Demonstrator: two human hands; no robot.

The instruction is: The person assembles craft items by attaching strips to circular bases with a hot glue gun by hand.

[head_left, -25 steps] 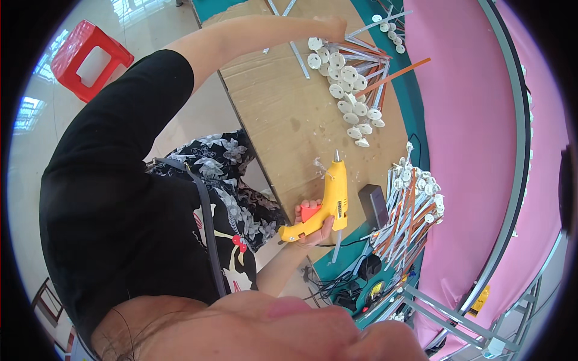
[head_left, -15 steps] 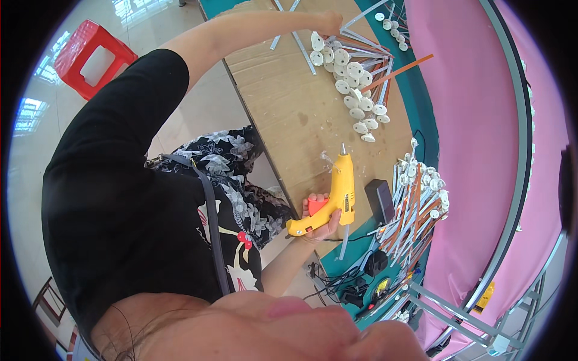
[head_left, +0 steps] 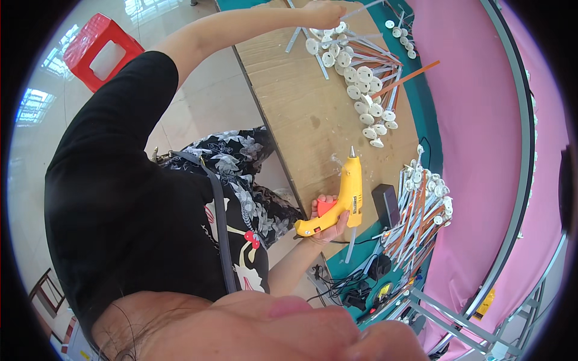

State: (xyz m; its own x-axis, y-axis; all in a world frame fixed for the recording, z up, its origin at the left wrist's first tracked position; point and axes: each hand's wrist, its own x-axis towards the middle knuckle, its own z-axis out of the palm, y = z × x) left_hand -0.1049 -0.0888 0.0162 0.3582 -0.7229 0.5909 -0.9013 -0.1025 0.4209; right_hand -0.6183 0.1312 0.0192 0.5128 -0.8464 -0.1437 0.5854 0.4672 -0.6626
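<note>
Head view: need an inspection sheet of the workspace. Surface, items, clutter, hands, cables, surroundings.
Surface: brown cardboard over a teal cover.
Job's things: yellow glue gun, pale stick protruding from its rear; disc-ended strips piled on the cardboard, more in a bundle past the gun.
Clutter: whitish wisps beside the nozzle; dark box beside the bundle.
Left hand: at a pale strip; grip unclear.
Right hand: closed around the glue gun.
Cables: black, tangled, near the teal cover's near edge.
Surroundings: red stool on the floor; pink cloth beyond the table.
</note>
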